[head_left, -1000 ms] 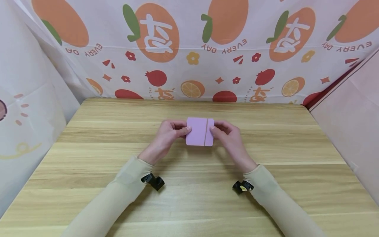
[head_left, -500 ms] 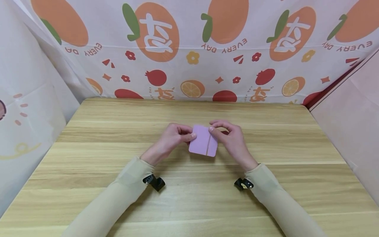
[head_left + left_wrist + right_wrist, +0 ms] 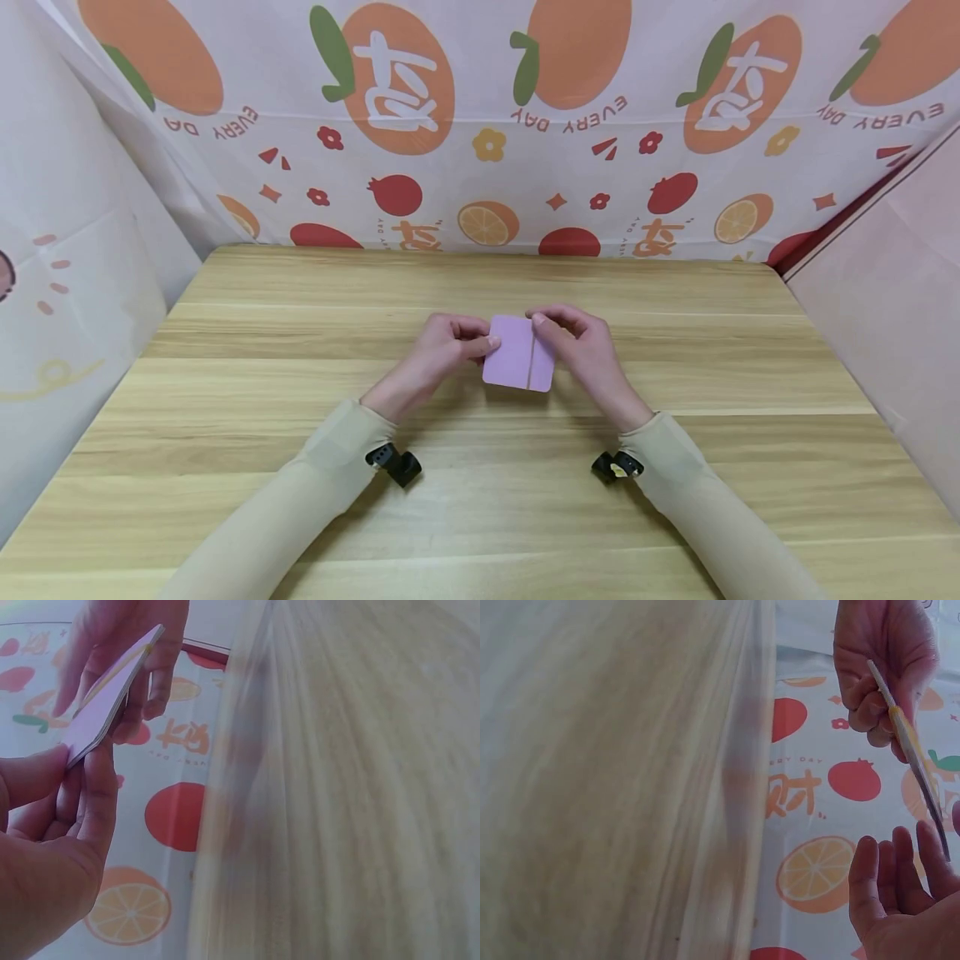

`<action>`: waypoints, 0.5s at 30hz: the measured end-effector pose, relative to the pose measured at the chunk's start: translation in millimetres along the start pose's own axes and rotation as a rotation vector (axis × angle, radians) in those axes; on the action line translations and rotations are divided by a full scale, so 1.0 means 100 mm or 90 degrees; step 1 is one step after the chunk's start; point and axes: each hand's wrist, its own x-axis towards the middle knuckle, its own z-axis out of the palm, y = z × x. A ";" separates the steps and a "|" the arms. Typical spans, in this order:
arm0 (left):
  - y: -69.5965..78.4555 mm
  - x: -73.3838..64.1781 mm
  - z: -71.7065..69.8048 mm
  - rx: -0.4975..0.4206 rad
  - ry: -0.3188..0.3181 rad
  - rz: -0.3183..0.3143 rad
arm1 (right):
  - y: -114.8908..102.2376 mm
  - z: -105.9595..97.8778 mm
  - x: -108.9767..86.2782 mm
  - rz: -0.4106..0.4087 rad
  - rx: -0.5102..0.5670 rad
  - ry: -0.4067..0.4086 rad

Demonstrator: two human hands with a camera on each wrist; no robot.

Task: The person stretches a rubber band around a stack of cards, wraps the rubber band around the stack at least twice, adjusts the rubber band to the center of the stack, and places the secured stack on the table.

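A thin, square stack of pink cards with rounded corners is held above the table, slightly tilted. A tan rubber band runs across it near its right side. My left hand pinches the left edge, thumb on the front face and fingers behind. At the upper right corner, by the band, my right hand has its thumb on the face. The right wrist view shows the stack's thin edge between the thumb and index finger, the other right fingers being extended. The back of the stack is hidden in the head view.
The wooden table spreads beneath both arms. A fruit-print cloth hangs along its far edge, and pale cloths flank its sides. Small black cameras are strapped at both wrists.
The card stack has come slightly nearer and to the right, and has turned a little clockwise. My right hand's thumb has shifted from the right edge to the upper right corner.
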 end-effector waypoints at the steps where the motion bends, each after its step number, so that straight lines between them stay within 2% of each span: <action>1: 0.01 0.00 0.00 -0.003 0.006 -0.002 | 0.00 0.00 0.00 0.002 0.001 -0.001; 9: 0.06 0.01 -0.10 -0.036 0.050 -0.020 | 0.03 0.02 0.02 0.016 0.040 0.008; 15: 0.11 0.01 -0.21 -0.045 0.073 -0.016 | 0.03 0.04 -0.01 0.049 0.044 -0.025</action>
